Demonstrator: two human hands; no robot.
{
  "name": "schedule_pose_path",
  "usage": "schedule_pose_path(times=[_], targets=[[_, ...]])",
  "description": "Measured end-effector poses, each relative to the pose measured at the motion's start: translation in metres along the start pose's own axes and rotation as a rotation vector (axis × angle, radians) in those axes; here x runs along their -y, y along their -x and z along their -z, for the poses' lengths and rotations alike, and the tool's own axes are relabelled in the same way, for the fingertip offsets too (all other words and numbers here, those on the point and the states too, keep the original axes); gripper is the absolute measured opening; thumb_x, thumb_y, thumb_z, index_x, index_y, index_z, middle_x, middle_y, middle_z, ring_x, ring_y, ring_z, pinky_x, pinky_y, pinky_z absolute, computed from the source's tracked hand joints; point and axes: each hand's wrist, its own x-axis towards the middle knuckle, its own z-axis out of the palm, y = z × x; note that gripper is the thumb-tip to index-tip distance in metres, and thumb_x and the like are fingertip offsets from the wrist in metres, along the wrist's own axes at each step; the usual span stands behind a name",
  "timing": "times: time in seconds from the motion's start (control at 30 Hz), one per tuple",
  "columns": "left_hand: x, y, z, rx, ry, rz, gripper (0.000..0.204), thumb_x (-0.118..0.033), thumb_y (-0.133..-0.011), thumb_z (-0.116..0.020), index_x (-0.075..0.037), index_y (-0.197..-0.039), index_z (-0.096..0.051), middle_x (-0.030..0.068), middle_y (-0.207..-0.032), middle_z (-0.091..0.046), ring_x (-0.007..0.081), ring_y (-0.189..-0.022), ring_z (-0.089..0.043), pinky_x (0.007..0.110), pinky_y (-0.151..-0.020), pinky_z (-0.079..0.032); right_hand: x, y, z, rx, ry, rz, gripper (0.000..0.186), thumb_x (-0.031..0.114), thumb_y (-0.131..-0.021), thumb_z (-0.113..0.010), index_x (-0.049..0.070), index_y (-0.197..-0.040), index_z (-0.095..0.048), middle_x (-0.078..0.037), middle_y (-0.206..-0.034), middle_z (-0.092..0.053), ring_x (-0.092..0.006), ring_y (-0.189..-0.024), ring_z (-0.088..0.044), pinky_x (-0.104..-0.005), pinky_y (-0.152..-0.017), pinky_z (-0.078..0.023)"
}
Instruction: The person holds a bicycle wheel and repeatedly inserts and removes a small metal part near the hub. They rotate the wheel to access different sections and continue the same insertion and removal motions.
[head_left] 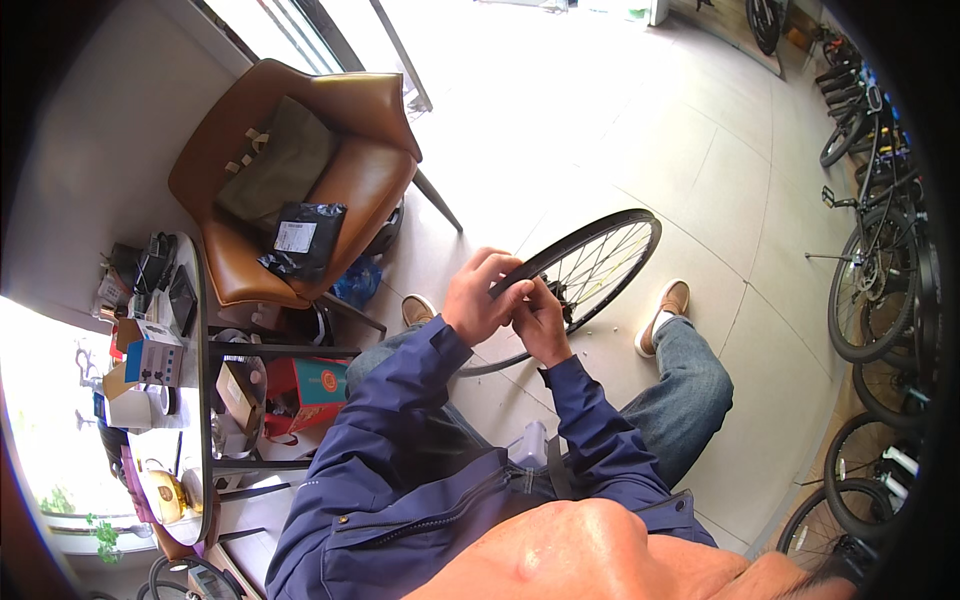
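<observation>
A bicycle wheel [600,228] with a black rim and thin spokes stands tilted between my legs, reaching away to the right. My left hand [482,297] is wrapped over the rim's near upper part, fingers curled across it. Close beside it, my right hand [542,322] pinches the same stretch of rim, its thumb and fingers near the left thumb. A dark hub with sprockets [560,300] shows just past my right hand. The lower left of the wheel passes behind my hands and wrists. Whether a tyre edge lies under my fingers is too small to tell.
A brown leather chair [375,170] at the left holds a grey bag [285,165] and a black plastic package [305,240]. Boxes and small items crowd a table [206,400] nearer left. Several bicycles [872,270] line the right side. Pale floor tiles [770,400] surround my feet.
</observation>
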Motion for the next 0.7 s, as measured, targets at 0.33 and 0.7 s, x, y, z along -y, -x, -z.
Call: schedule_pose_path(times=[0.33,0.7], targets=[[-0.0018,-0.0002,0.0013,0.002,-0.011,-0.006,0.033,-0.025,-0.099,-0.086,-0.002,-0.120,-0.074,0.0160,-0.118,-0.073,0.0338,-0.096,-0.079,0.042,-0.083,-0.063,-0.0066,-0.0011,0.0046,0.022,-0.097,-0.040,0.028,0.022,-0.118,-0.062,0.004,-0.139,-0.069,0.001,-0.096,-0.072,-0.0046,-0.077,-0.065,-0.0243,-0.068,-0.053],[0.0000,0.0000,0.0018,0.004,-0.018,-0.028,0.033,-0.024,-0.099,-0.086,-0.002,-0.120,-0.075,0.0159,-0.117,-0.073,0.0313,-0.096,-0.078,0.041,-0.084,-0.064,-0.0067,-0.0010,0.0021,0.012,-0.124,-0.027,0.031,0.027,-0.118,-0.063,0.004,-0.137,-0.070,0.002,-0.096,-0.072,-0.0040,-0.076,-0.063,-0.0237,-0.067,-0.052]])
